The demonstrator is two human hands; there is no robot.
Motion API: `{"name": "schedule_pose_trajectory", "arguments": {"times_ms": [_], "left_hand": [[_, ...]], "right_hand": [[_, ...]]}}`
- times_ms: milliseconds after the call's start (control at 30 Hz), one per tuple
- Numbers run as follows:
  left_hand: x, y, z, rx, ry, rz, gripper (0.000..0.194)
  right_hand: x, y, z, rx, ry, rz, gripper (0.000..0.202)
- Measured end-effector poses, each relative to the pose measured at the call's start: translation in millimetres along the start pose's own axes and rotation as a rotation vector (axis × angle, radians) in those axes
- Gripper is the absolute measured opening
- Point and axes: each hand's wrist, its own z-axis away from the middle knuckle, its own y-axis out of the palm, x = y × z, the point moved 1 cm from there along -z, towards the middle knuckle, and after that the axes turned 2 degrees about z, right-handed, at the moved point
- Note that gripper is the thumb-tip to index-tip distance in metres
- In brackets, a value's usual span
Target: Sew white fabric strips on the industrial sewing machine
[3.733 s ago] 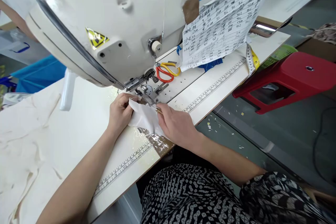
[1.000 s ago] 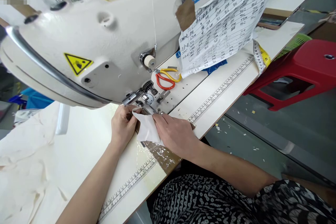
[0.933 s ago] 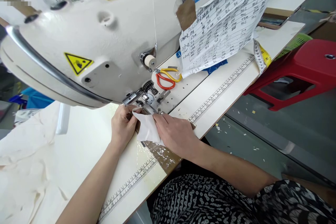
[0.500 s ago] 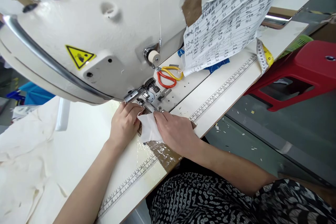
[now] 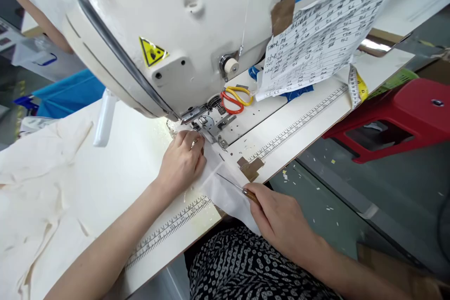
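A thin piece of white cloth (image 5: 228,194) runs from beside the presser foot (image 5: 203,122) of the white sewing machine (image 5: 211,14) down over the table's front edge. My left hand (image 5: 183,159), a ring on one finger, presses on the cloth just in front of the foot with its fingers curled together. In my right hand (image 5: 281,218) is an awl (image 5: 251,195) with a wooden handle; its thin metal shaft points left over the cloth. The needle point is hard to make out. Red-and-yellow scissors (image 5: 237,99) lie on the machine bed, right of the foot.
Handwritten paper (image 5: 323,33) hangs from the machine. A printed ruler (image 5: 298,124) runs along the table edge, with a tape measure (image 5: 356,86) at its far end. Pale cloth pieces (image 5: 31,187) lie left. A red stool (image 5: 418,108) stands right; another person's arm (image 5: 44,18) shows upper left.
My right hand has moved from the cloth by the foot down and right, and now holds an awl. More white cloth is spread out in front. The view has shifted.
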Motion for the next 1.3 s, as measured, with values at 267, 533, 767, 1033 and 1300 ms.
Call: {"name": "schedule_pose_trajectory", "arguments": {"times_ms": [267,533,767,1033,1300], "left_hand": [[-12.4,5.4,13.6,-0.055,-0.038,0.018,0.039],[-9.8,2.3,11.8,-0.002,-0.071,0.038,0.043],[-10.3,0.9,13.1,0.071,-0.121,0.082,0.048],[-24.3,-1.6,11.6,0.153,-0.154,-0.015,0.053],[-31.1,-0.4,17.0,0.107,-0.139,0.025,0.051]], "right_hand": [[-5.0,-1.0,-0.1,-0.001,-0.067,0.085,0.030],[-2.8,-3.2,-3.2,0.020,-0.068,0.092,0.031],[0.3,-4.2,-10.5,0.019,-0.080,0.148,0.030],[-0.3,-3.8,-19.8,0.017,-0.090,0.185,0.029],[2.7,-2.0,-30.6,0.093,-0.057,0.225,0.031]]}}
